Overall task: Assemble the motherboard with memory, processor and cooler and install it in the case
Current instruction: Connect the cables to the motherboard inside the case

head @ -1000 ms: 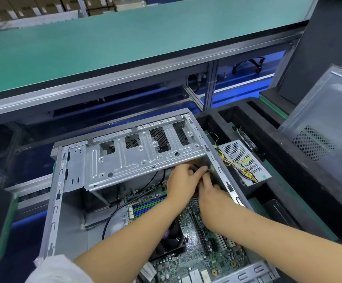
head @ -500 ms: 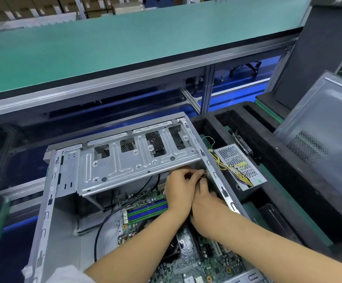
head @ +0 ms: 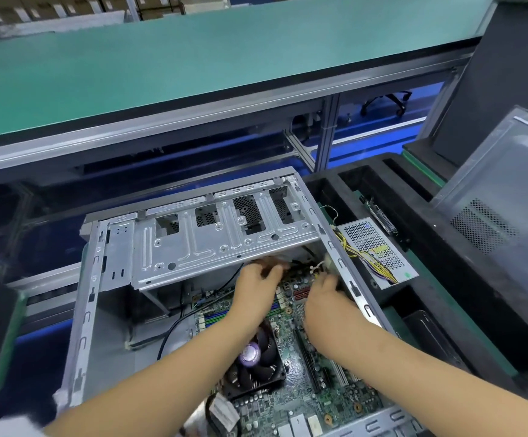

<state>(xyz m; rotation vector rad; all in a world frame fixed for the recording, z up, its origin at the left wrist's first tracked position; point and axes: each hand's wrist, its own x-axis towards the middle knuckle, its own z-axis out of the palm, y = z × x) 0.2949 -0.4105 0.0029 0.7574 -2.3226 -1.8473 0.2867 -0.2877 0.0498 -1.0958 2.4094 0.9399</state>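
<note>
One open computer case [head: 89, 310] lies on its side with one motherboard [head: 316, 367] inside it, and on that board sits one cooler fan [head: 253, 364]. Two bare hands reach into the case, the left hand [head: 256, 288] and the right hand [head: 325, 298], and one metal drive cage [head: 212, 244] spans its upper end. To the right of the case lie one perforated power supply [head: 379, 247] with one bundle of yellow and black wires [head: 355, 252], and one grey vented side panel [head: 502, 216] leans there.
</note>
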